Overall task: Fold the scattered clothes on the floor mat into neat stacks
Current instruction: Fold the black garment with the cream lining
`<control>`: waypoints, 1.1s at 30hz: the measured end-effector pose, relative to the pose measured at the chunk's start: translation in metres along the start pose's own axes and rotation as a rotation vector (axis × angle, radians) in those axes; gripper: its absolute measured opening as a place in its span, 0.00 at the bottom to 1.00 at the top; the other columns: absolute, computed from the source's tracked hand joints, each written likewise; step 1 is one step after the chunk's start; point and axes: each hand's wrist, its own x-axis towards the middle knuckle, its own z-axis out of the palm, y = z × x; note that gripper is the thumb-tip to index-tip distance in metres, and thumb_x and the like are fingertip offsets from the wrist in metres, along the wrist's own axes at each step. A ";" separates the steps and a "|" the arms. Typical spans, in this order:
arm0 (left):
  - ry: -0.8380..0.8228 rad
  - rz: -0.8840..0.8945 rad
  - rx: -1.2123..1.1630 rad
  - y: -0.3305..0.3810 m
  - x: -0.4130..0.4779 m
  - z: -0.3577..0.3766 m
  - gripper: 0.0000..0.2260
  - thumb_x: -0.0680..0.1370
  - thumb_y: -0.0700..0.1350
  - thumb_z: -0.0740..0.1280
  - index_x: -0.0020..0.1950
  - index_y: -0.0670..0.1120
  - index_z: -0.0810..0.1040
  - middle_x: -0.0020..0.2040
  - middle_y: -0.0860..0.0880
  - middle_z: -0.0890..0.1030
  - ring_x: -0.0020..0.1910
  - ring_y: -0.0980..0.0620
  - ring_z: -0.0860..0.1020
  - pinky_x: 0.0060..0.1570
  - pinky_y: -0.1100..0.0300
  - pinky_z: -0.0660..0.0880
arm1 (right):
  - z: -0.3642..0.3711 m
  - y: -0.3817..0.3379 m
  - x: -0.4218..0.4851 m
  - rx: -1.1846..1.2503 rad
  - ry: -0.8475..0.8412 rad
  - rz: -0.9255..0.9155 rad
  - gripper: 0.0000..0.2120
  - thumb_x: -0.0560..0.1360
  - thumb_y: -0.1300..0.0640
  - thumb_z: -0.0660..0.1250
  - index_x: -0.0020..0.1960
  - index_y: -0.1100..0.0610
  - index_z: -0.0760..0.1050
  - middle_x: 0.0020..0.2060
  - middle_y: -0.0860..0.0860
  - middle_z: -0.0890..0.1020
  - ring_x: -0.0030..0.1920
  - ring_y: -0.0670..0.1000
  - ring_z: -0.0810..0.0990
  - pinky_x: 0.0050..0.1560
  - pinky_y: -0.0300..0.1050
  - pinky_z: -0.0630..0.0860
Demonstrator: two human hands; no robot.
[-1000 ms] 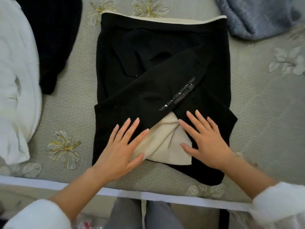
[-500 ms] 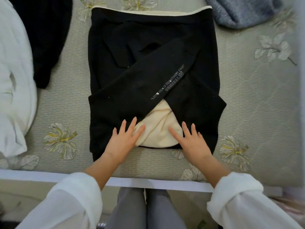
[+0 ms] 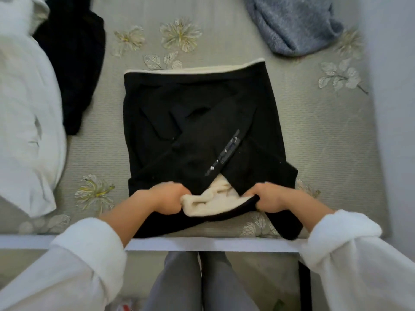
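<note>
Lettering [image 3: 224, 153] runs in a pale diagonal strip on the black garment [image 3: 190, 122], along the edge of its crossed-over flap. It's blurred and I can't read a word or any brand.

The black garment lies flat mid floor mat [image 3: 314, 142]. Its cream lining [image 3: 208, 204] shows as a thin band along the far edge and as a bunched roll at the near hem.

My left hand [image 3: 167, 198] is curled tight round the near hem at the garment's left, right against that cream roll. The fingertips are tucked under the cloth, out of sight. My right hand [image 3: 269, 199] is curled the same way on the near hem at the garment's right, gripping black fabric with its fingertips also hidden. Between the two hands the hem is lifted slightly off the mat.

- Left of the black garment is a white garment [image 3: 24, 113], cut off by the frame edge.
- A second black garment [image 3: 76, 75] lies far-left of it, its top cut off and its type unclear.
- A grey-blue fuzzy garment [image 3: 292, 25] lies far-right of it, also cropped.
- Nearer than the black garment are a white strip [image 3: 202, 244] along the mat edge and grey trousers [image 3: 177, 283].
- White sleeves [image 3: 85, 261] cover both forearms.

The whole frame is soft with motion blur.
</note>
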 end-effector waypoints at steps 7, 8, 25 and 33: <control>-0.497 -0.028 -0.145 0.009 -0.021 0.019 0.23 0.66 0.34 0.67 0.60 0.47 0.77 0.51 0.48 0.79 0.53 0.47 0.78 0.50 0.57 0.75 | 0.016 -0.009 -0.032 0.011 -0.477 0.151 0.18 0.67 0.65 0.65 0.47 0.42 0.76 0.35 0.45 0.77 0.42 0.50 0.77 0.35 0.42 0.75; -0.487 -0.026 -0.153 0.007 -0.023 0.010 0.24 0.66 0.34 0.68 0.61 0.48 0.76 0.52 0.48 0.79 0.55 0.46 0.78 0.53 0.55 0.75 | 0.007 -0.012 -0.033 0.012 -0.471 0.155 0.18 0.67 0.64 0.66 0.47 0.42 0.76 0.36 0.45 0.77 0.43 0.51 0.78 0.36 0.43 0.75; 0.589 -0.462 0.163 -0.072 0.015 -0.168 0.09 0.74 0.47 0.65 0.53 0.52 0.79 0.51 0.47 0.80 0.53 0.44 0.77 0.56 0.50 0.71 | -0.187 -0.041 0.054 -0.542 0.552 0.105 0.10 0.74 0.57 0.63 0.55 0.54 0.72 0.50 0.53 0.80 0.50 0.56 0.77 0.49 0.49 0.68; 1.041 -0.211 -0.086 -0.053 0.042 -0.061 0.20 0.80 0.49 0.54 0.72 0.48 0.66 0.75 0.47 0.64 0.76 0.51 0.56 0.74 0.41 0.50 | -0.079 -0.024 0.087 -0.025 1.063 -0.013 0.19 0.77 0.53 0.65 0.66 0.56 0.72 0.69 0.52 0.71 0.71 0.52 0.64 0.69 0.57 0.56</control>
